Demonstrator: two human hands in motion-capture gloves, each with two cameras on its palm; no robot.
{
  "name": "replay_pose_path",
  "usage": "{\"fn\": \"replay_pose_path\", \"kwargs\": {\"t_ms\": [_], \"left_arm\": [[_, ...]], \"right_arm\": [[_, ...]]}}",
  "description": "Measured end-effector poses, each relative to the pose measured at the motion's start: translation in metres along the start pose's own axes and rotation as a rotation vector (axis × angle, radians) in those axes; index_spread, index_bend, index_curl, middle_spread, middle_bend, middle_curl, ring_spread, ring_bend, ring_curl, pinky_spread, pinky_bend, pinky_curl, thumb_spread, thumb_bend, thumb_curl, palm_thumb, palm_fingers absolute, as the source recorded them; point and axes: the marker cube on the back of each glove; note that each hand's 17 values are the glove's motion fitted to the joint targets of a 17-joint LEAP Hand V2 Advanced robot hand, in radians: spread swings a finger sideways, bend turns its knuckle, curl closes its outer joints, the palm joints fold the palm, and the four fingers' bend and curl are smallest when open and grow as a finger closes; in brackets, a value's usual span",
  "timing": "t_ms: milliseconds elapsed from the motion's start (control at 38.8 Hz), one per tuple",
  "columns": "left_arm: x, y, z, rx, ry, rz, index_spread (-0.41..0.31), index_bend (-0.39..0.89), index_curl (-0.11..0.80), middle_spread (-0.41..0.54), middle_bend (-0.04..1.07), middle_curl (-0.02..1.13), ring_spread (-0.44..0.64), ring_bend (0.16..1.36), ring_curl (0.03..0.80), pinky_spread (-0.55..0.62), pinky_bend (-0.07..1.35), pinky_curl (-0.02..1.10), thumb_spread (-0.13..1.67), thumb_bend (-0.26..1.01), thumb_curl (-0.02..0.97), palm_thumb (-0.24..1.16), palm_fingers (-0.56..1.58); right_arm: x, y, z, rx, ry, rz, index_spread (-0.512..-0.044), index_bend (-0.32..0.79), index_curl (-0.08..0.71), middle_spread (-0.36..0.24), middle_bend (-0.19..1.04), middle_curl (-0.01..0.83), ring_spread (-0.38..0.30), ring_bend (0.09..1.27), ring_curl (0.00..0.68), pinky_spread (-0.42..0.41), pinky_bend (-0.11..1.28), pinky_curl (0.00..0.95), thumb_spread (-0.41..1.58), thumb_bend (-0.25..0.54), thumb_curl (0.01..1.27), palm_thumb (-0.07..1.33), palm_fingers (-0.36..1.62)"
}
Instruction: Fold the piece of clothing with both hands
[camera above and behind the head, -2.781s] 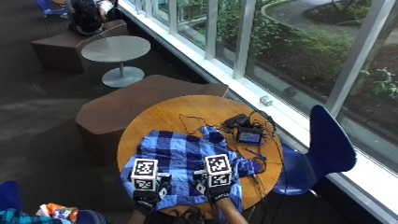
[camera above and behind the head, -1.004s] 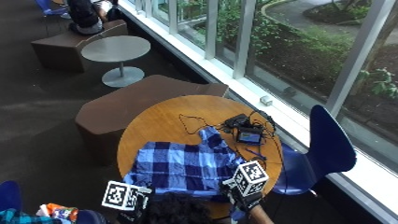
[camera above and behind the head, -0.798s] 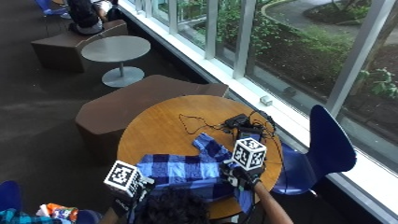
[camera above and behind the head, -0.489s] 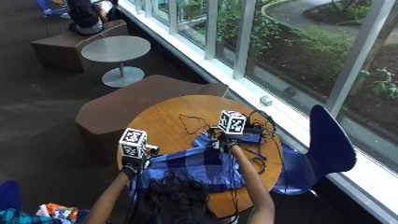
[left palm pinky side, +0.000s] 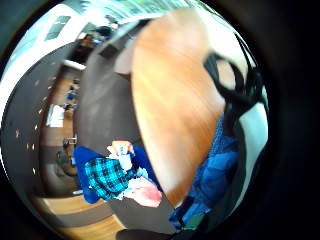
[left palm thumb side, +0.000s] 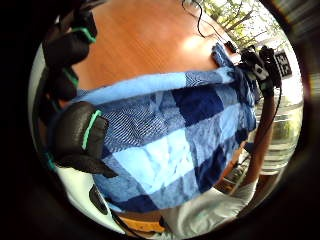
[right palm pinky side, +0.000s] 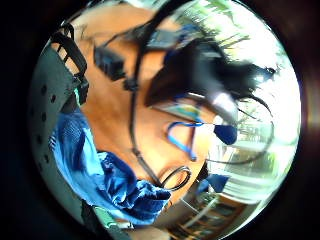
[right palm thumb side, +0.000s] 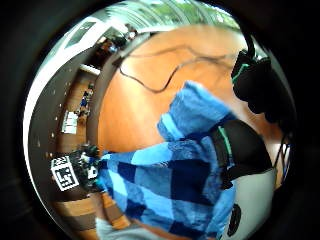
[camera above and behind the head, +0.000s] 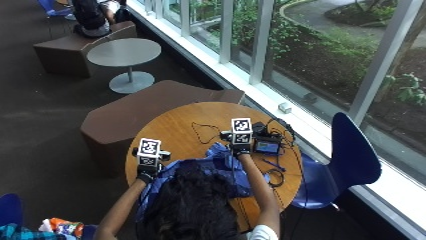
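A blue plaid garment (camera above and behind the head: 219, 156) lies on the round wooden table (camera above and behind the head: 186, 120), much of it hidden behind the person's head. My left hand (camera above and behind the head: 146, 175) grips one end of its raised edge and my right hand (camera above and behind the head: 239, 150) grips the other, over the middle of the table. In the left thumb side view the curled fingers (left palm thumb side: 75, 135) pinch the cloth (left palm thumb side: 170, 135), which stretches to the other hand (left palm thumb side: 255, 70). The right thumb side view shows fingers (right palm thumb side: 245, 150) wrapped on the plaid cloth (right palm thumb side: 165, 175).
Black electronic devices and cables (camera above and behind the head: 266, 142) sit on the table's far right, just beyond my right hand. A blue chair (camera above and behind the head: 353, 160) stands at the right, with a brown bench (camera above and behind the head: 146, 110) behind the table and a small grey table (camera above and behind the head: 123, 52) farther off.
Both hands left the flat garment, took hold of its near edge and carried it away from the person across the table. The right hand now sits close to the devices.
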Motion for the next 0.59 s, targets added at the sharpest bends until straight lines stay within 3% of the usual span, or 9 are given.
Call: {"fn": "replay_pose_path", "kwargs": {"t_ms": [52,77,155,258,361,464,592], "left_arm": [[0.000,0.006,-0.017,0.138,-0.048,0.003,-0.265,0.06,0.372,-0.351,0.67,0.55,-0.36,1.06,0.532,-0.36,0.83,0.51,1.28,0.00,0.288,0.61,1.06],[0.001,0.018,-0.022,0.136,-0.059,0.006,-0.254,0.07,0.366,-0.339,0.64,0.54,-0.36,1.03,0.522,-0.35,0.81,0.50,1.28,0.00,0.288,0.61,1.00],[0.006,0.063,-0.022,0.011,-0.039,0.017,-0.223,0.12,0.375,-0.294,0.53,0.53,-0.34,0.91,0.507,-0.29,0.77,0.51,1.27,-0.01,0.288,0.61,0.77],[0.021,0.108,-0.019,-0.099,0.063,0.037,-0.214,0.15,0.372,-0.277,0.44,0.48,-0.32,0.81,0.452,-0.24,0.68,0.47,1.27,-0.01,0.288,0.61,0.79],[0.035,0.140,-0.010,-0.240,0.156,0.032,-0.211,0.17,0.379,-0.259,0.39,0.45,-0.27,0.69,0.403,-0.20,0.60,0.44,1.28,-0.03,0.275,0.55,0.78],[0.043,0.168,-0.003,-0.424,0.168,0.016,-0.200,0.21,0.406,-0.194,0.32,0.45,-0.17,0.59,0.384,-0.10,0.50,0.42,1.31,-0.05,0.249,0.44,0.62],[0.044,0.174,0.020,-0.559,0.198,0.043,-0.132,0.12,0.392,0.002,0.15,0.42,0.09,0.55,0.386,0.11,0.54,0.45,1.31,-0.11,0.174,0.13,0.16]], "right_arm": [[0.008,0.015,0.004,0.090,0.012,0.027,-0.286,0.23,0.433,-0.219,0.55,0.513,-0.223,0.80,0.495,-0.268,0.69,0.478,1.11,0.032,0.34,0.87,1.12],[0.012,0.028,0.007,0.105,0.001,0.046,-0.289,0.23,0.434,-0.225,0.51,0.501,-0.224,0.77,0.487,-0.272,0.68,0.472,1.10,0.035,0.35,0.89,1.11],[0.023,0.077,0.016,0.086,-0.069,0.122,-0.295,0.21,0.436,-0.233,0.45,0.479,-0.236,0.67,0.450,-0.269,0.66,0.454,1.07,0.025,0.37,0.91,1.08],[0.034,0.148,0.026,0.031,-0.174,0.231,-0.300,0.21,0.449,-0.235,0.36,0.455,-0.217,0.53,0.415,-0.217,0.60,0.429,1.07,0.001,0.38,0.90,0.98],[0.038,0.204,0.033,-0.032,-0.206,0.344,-0.287,0.16,0.455,-0.162,0.31,0.447,-0.116,0.44,0.403,-0.093,0.53,0.429,1.15,-0.034,0.37,0.82,0.73],[0.040,0.225,0.055,-0.080,-0.156,0.425,-0.254,0.10,0.426,-0.046,0.22,0.420,0.022,0.37,0.378,0.065,0.56,0.422,1.20,-0.044,0.36,0.73,0.49],[0.036,0.224,0.072,-0.069,-0.005,0.460,-0.235,0.06,0.359,0.039,0.18,0.394,0.102,0.37,0.352,0.157,0.61,0.400,1.27,-0.020,0.35,0.69,0.44]]}}
